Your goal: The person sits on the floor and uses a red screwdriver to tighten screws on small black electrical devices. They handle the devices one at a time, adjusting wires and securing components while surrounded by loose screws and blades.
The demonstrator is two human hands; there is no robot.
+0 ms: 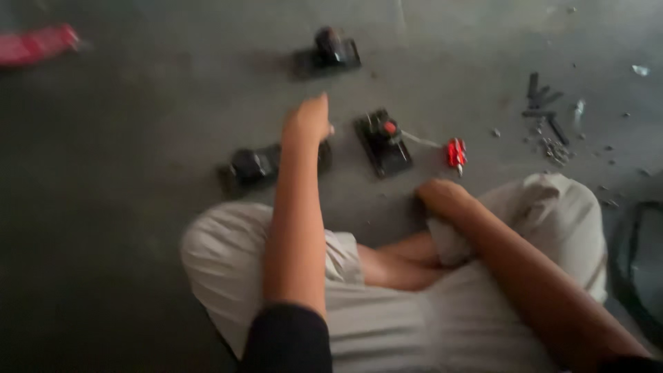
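Concrete floor (pixel 124 228) lies under a seated person in pale shorts. Left hand (pixel 307 121) hangs with fingers curled loosely, holding nothing visible, just above a black motor-like part (pixel 255 166). A black base with a red knob (pixel 383 141) sits just right of it. Right hand (pixel 438 197) rests low by the knee; its grip cannot be told. A red connector (pixel 456 152) lies near.

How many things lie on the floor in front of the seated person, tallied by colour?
Black boxy devices: 3, far, centre with red knob, near the left hand
Red things: 2, small clip, blurred red object
Dark scrap pile: 1
Total: 6
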